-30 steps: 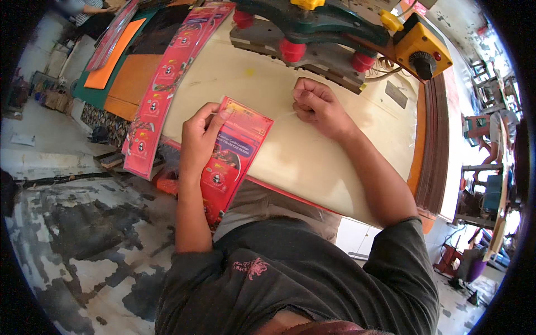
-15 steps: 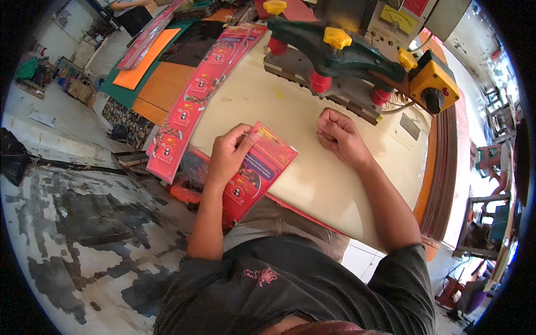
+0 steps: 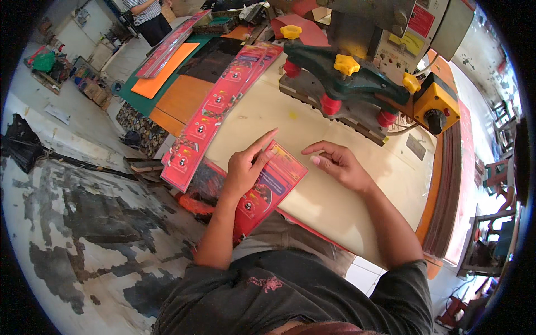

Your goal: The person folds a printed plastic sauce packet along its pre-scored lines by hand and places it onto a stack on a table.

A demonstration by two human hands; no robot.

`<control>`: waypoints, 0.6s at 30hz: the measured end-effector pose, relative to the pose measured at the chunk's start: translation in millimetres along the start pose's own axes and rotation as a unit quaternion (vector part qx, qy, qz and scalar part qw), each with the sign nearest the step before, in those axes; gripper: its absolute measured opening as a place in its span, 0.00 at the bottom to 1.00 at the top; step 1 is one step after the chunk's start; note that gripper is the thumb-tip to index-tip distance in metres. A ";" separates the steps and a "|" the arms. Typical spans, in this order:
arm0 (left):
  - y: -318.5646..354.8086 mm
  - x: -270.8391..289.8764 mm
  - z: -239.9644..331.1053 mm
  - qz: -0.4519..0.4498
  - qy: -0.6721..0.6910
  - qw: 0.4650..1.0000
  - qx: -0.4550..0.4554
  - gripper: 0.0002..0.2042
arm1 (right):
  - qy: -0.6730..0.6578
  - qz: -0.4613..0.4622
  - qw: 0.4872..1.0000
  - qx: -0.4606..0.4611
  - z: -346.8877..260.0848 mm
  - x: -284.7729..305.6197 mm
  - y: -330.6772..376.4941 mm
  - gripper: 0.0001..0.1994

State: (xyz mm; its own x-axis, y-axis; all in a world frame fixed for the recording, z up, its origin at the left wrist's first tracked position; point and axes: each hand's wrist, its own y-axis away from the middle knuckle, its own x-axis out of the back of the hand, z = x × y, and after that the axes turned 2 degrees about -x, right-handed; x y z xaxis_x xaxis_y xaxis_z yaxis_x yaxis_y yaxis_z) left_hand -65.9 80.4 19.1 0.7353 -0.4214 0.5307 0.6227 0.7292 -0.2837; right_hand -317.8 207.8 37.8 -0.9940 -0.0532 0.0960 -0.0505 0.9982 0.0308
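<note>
My left hand (image 3: pixel 243 172) holds a red printed plastic packet sheet (image 3: pixel 286 177) by its left side. The thumb lies on top of the sheet and the index finger stretches out past its far corner; the other fingers are mostly hidden. The sheet lies slantwise over the near edge of the cream work surface (image 3: pixel 346 201). To its right, my right hand (image 3: pixel 341 166) hovers with index finger and thumb apart, nothing in it. A long red strip of printed packets (image 3: pixel 207 114) runs along the left side of the surface.
Beyond my hands stands a heat-press machine (image 3: pixel 335 78) with a dark metal head, yellow knobs and red spacers. A yellow control box (image 3: pixel 436 105) is at its right. An orange sheet (image 3: pixel 164 70) and more red strips lie at the far left. Another person (image 3: pixel 149 19) stands behind.
The right hand has gone from a closed fist to extended fingers and moved toward the sheet. My left index finger has lifted and straightened. The whole view has shifted slightly.
</note>
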 end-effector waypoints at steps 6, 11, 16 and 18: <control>-1.3 -2.0 2.0 -0.004 -0.007 1.000 -0.011 0.20 | 0.124 -0.035 0.992 0.011 0.7 -1.1 2.2 0.23; -3.9 -0.1 5.7 -0.026 -0.028 0.999 0.003 0.19 | 0.084 -0.023 0.995 0.058 11.0 -5.8 -1.4 0.22; -2.5 -0.1 4.8 -0.015 -0.011 1.000 0.005 0.19 | 0.113 -0.030 0.993 0.005 -1.8 -4.2 0.7 0.21; -3.2 -0.4 7.5 -0.017 -0.008 1.000 0.011 0.19 | 0.101 -0.032 0.994 0.019 2.1 -2.6 0.5 0.21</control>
State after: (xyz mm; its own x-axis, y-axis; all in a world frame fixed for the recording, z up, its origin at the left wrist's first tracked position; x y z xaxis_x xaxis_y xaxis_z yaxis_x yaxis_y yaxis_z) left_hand -70.2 82.3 25.8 0.7093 -0.4382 0.5522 0.6416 0.7257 -0.2482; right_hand -315.5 208.5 35.5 -0.9487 -0.1166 0.2939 -0.1200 0.9928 0.0066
